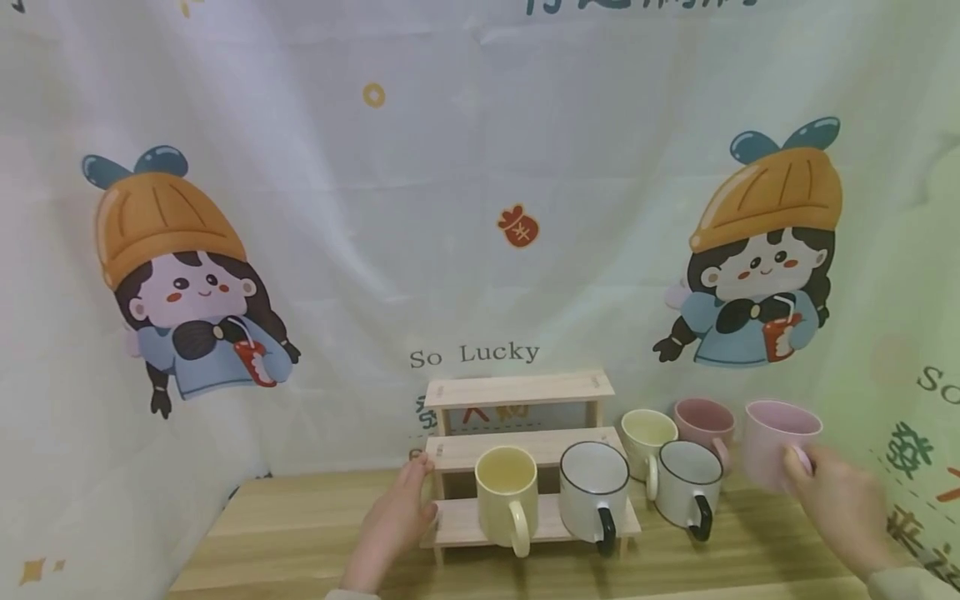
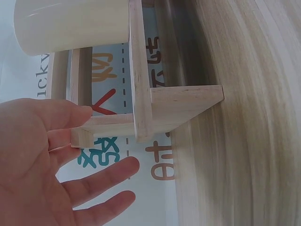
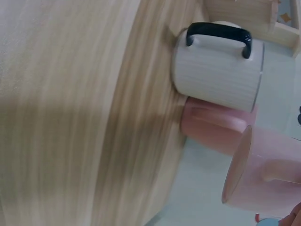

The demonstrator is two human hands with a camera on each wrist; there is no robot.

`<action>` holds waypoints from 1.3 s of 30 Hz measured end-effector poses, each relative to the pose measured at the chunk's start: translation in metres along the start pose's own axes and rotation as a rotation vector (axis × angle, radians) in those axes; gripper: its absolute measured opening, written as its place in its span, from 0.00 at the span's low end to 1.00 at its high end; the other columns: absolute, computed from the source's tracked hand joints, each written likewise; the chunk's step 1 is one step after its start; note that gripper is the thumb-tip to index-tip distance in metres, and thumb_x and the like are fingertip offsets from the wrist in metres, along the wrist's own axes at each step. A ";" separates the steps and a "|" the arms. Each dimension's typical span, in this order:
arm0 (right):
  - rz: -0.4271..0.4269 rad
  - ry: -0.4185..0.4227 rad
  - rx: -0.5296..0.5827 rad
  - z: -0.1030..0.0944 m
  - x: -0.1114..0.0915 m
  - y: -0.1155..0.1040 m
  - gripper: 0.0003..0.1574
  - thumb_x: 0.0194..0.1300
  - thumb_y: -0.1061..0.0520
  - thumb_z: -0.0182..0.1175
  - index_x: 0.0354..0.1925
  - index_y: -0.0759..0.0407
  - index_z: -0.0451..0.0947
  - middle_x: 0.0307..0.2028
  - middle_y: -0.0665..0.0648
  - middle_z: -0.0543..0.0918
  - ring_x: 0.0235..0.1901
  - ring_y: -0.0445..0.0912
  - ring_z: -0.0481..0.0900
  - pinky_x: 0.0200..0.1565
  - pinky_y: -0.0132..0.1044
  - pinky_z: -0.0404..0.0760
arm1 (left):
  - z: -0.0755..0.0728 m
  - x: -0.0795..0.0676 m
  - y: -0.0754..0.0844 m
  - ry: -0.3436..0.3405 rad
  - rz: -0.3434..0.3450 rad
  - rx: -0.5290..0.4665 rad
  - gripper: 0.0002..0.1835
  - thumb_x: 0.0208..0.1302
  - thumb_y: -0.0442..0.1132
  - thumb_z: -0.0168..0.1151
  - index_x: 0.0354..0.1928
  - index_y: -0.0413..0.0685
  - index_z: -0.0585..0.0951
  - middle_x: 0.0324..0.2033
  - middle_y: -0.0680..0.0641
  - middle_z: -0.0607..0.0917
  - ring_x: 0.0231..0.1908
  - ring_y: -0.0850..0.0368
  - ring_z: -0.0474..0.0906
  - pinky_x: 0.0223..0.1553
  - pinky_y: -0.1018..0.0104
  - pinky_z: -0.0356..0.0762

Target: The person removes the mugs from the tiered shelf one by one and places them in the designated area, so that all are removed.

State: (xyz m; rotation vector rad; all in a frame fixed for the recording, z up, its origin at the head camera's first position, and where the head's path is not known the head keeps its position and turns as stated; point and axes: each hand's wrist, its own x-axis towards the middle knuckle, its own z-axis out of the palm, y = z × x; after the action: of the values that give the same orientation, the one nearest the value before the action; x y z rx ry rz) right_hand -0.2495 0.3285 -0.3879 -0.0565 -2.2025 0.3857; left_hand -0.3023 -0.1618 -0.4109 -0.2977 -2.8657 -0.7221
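Observation:
My right hand grips the handle of a light pink mug, held upright at the far right. The right wrist view shows this pink mug raised off the tabletop, with only a bit of the hand at the edge. At the left end of a three-tier wooden rack, my left hand has its fingertips right by the middle shelf. Its fingers are spread and fairly straight in the left wrist view, around the board's end. A yellow mug and a black-rimmed white mug stand on the lowest shelf.
Right of the rack, a pale yellow mug, a dark pink mug and a second black-rimmed white mug cluster closely on the wooden table. A printed cloth hangs behind and along both sides.

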 end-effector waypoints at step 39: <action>0.076 -0.253 -0.016 0.033 -0.026 0.019 0.24 0.66 0.58 0.48 0.14 0.58 0.57 0.10 0.53 0.62 0.13 0.49 0.63 0.13 0.40 0.61 | 0.001 -0.002 -0.001 0.012 0.027 -0.004 0.32 0.59 0.37 0.62 0.66 0.41 0.66 0.71 0.43 0.60 0.33 0.46 0.80 0.24 0.61 0.76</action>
State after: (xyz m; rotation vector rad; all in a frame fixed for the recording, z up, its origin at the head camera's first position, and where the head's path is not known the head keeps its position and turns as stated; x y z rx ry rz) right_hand -0.2606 0.3341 -0.4323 -0.1054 -2.4583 0.4379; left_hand -0.3006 -0.1627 -0.4123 -0.3301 -2.8440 -0.7222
